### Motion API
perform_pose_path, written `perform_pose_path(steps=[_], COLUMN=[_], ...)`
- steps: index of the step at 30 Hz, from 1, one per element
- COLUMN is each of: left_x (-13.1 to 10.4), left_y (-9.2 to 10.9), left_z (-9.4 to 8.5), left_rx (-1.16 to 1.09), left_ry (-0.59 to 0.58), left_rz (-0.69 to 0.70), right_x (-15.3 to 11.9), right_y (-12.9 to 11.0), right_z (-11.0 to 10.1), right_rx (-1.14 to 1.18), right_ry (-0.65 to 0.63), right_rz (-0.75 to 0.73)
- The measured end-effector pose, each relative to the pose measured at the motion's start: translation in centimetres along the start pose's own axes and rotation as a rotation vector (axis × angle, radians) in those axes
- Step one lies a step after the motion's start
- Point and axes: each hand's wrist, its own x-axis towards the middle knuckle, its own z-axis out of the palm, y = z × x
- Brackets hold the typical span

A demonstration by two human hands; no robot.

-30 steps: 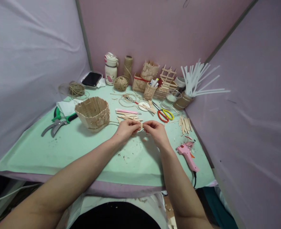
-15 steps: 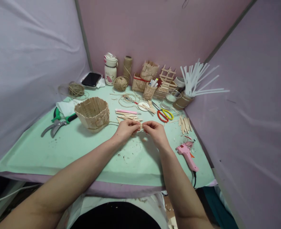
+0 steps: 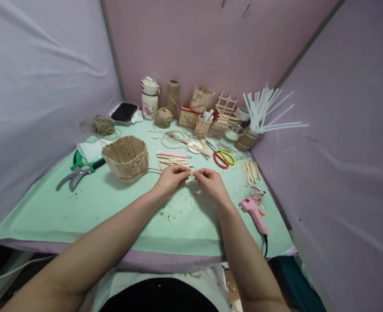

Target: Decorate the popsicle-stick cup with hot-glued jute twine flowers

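Observation:
My left hand [image 3: 174,177] and my right hand [image 3: 207,180] meet over the middle of the table, both closed in a pinch. From the foot of a basket made of wooden sticks [image 3: 124,158], a length of twine [image 3: 154,170] runs to my left hand and appears between my fingertips. A small pale bit shows there too, too small to make out. Wooden sticks [image 3: 175,160] and a pink pen-like tool [image 3: 172,154] lie just beyond my left hand. The basket stands upright, untouched, to the left.
Green-handled pruning shears [image 3: 77,173] lie left, scissors [image 3: 222,159] behind my right hand. A pink glue gun [image 3: 256,212] and loose sticks [image 3: 251,170] are on the right. A bottle [image 3: 150,99], twine ball [image 3: 163,117], water cup [image 3: 232,136] and white strips [image 3: 264,108] stand behind.
The camera view has shifted slightly, so the table items appear a little lower. Both hands stay pinched together in nearly the same place, their fingertips slightly altered.

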Motion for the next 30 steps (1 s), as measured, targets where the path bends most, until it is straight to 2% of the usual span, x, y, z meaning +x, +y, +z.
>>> perform_pose_path(steps=[18, 30], left_x=[-0.6, -0.6], left_y=[0.8, 1.2], left_z=[0.4, 0.6], left_rx=[-0.083, -0.123], left_ry=[0.046, 0.112], left_rz=[-0.023, -0.033], right_x=[-0.2, -0.4], right_y=[-0.3, 0.0], right_z=[0.4, 1.5], right_rx=[0.064, 0.155], right_ry=[-0.005, 0.054], right_rz=[0.044, 0.085])
